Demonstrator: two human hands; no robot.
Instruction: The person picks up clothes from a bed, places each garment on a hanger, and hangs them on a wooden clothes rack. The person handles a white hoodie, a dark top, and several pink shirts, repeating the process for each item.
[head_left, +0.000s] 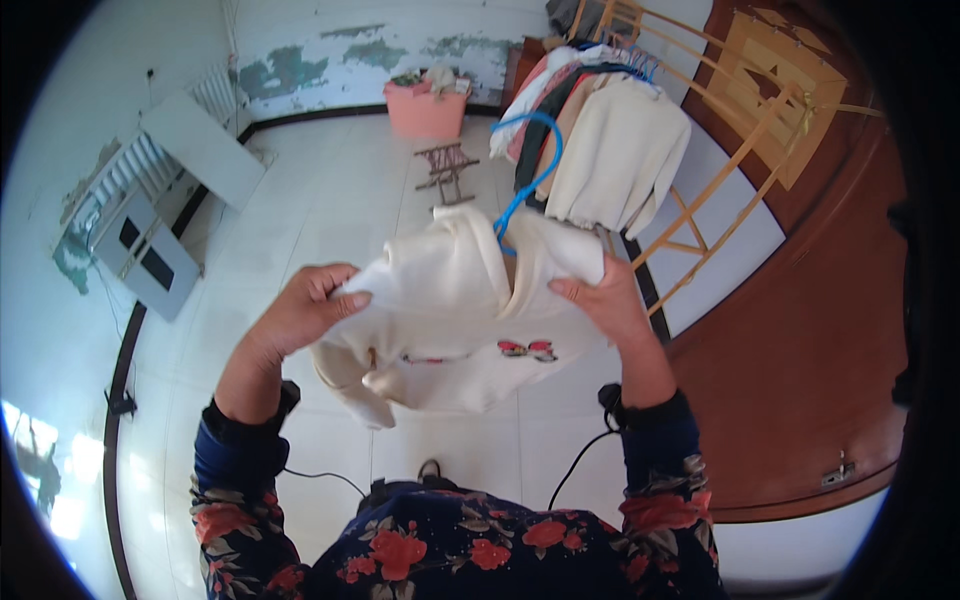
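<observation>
- The sweater (440,280) hangs between the two hands in front of the chest, above the floor (450,445), well apart from the rack (690,222)
- Left hand (300,312): thumb and fingers pinch the cloth at the left shoulder, thumb on the near side
- Right hand (612,305): thumb pressed on the cloth at the right shoulder; the other fingers go behind it, so their exact set cannot be told
- Done, as far as shows: the blue hanger (520,198) appears to be inside the sweater, its hook standing up out of the neck and tilted, with no hand on it
- Left undone, as I judge it: the cloth is bunched at the neck and folded over at the front, the shoulders are not lying smooth, and the hook rests on no bar; other clothes (620,150) already hang at the rack
- Hidden: most of the hanger's arms, so how well they fill the shoulders cannot be told
- Hard to make out: where each sleeve runs in the folds, and the full shape of the dark and red motif (527,349)
- Cut off: the rack's far end, at the upper edge
</observation>
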